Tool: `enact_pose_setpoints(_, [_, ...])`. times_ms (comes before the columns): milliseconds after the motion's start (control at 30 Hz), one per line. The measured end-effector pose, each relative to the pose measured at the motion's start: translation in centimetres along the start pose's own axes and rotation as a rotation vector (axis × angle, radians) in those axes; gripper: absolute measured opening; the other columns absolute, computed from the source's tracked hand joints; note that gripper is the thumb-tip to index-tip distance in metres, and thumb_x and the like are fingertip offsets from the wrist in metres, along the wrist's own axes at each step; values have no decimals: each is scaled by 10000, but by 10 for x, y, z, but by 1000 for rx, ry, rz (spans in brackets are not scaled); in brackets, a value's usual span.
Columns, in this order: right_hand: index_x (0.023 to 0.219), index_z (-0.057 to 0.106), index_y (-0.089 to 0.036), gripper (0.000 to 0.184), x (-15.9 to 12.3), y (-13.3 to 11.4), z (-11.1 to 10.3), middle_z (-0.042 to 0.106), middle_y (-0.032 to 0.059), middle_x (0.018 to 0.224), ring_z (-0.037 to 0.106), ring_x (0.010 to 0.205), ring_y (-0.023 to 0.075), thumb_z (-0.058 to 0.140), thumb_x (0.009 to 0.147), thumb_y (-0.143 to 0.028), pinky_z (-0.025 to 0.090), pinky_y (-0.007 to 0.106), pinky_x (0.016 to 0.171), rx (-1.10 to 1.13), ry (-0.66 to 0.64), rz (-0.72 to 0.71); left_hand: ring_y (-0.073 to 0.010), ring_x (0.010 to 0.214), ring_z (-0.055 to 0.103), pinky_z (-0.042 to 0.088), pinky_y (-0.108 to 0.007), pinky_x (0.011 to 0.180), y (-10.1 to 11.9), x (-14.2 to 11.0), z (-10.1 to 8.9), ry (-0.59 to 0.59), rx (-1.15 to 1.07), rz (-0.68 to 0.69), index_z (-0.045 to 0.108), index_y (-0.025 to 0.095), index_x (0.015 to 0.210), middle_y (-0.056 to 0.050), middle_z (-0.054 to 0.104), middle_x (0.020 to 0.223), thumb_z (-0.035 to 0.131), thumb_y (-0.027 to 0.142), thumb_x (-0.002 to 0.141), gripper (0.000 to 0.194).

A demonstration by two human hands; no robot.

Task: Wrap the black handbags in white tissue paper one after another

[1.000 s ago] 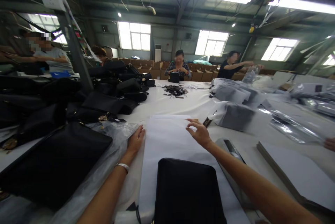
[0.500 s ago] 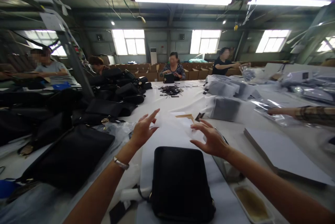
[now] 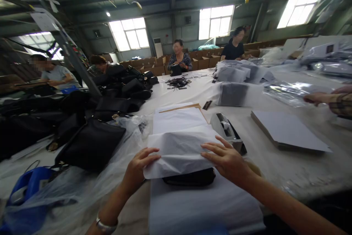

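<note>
A sheet of white tissue paper [image 3: 178, 150] is folded over a flat black bag [image 3: 189, 178], whose near edge still shows. My left hand [image 3: 139, 169] presses the paper's left edge, fingers curled over it. My right hand [image 3: 227, 160] lies flat on the paper's right side with fingers spread. Both rest on a stack of white paper sheets [image 3: 178, 117] that runs away from me along the white table [image 3: 288, 169].
A tape dispenser [image 3: 228, 130] stands right of the paper. A black bag [image 3: 92, 147] lies on clear plastic at left, more black bags [image 3: 121, 88] behind. Grey board [image 3: 286, 130] and wrapped bags [image 3: 236, 94] lie right. Another person's hand [image 3: 319, 97] reaches in; several people sit far off.
The far end of the tissue paper has been pulled toward me and folded over the black bag. Both hands came down from the air onto it. The view tilted downward.
</note>
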State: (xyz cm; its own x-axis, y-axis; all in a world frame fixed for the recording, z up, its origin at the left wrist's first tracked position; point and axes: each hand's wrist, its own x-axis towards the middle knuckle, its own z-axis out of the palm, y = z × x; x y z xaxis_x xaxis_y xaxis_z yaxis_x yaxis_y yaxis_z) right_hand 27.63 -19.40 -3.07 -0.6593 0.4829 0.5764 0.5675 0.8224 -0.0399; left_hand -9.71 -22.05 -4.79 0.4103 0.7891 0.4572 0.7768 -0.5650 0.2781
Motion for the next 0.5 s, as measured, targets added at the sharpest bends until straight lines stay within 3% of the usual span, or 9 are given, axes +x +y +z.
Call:
enact_pose_setpoints(133, [1208, 644, -229, 469, -21, -20, 18, 665, 59, 1269, 632, 1158, 210, 456, 836, -15, 423, 446, 1103, 5, -9, 2, -281, 1290, 533, 410, -531, 1095, 10, -10, -1, -77, 203, -58, 603, 288, 1284, -77, 569, 1398, 517, 41, 756, 589])
enact_pose_setpoints(233, [1228, 636, -224, 419, -31, -29, 29, 658, 65, 1278, 627, 1168, 213, 459, 890, -50, 462, 440, 1070, 3, 25, 17, -339, 1431, 327, 275, -641, 1135, 49, -4, -10, -145, 313, -28, 339, 280, 1499, -102, 342, 1564, 589, 113, 754, 804])
enact_pose_setpoints(300, [1240, 632, -216, 395, -36, -32, 35, 649, 69, 1291, 614, 1187, 226, 467, 910, -74, 473, 452, 1058, 8, 28, 38, -339, 1461, 251, 202, -647, 1160, 76, 3, -8, -201, 315, 47, 255, 301, 1529, -90, 247, 1603, 660, 209, 781, 856])
enact_pose_setpoints(400, [1265, 621, -211, 394, -41, -34, 40, 623, 73, 1328, 584, 1227, 246, 471, 921, -91, 476, 480, 1052, 16, 10, 73, -316, 1473, 222, 158, -632, 1178, 97, 14, 14, -268, 292, 160, 229, 339, 1528, -77, 227, 1612, 734, 271, 780, 904])
enact_pose_setpoints(500, [1280, 612, -217, 398, -42, -30, 39, 601, 73, 1357, 553, 1263, 247, 474, 927, -96, 462, 489, 1064, 20, 13, 100, -317, 1474, 217, 176, -641, 1168, 93, 22, 43, -296, 280, 214, 211, 323, 1533, -106, 247, 1603, 751, 277, 784, 925])
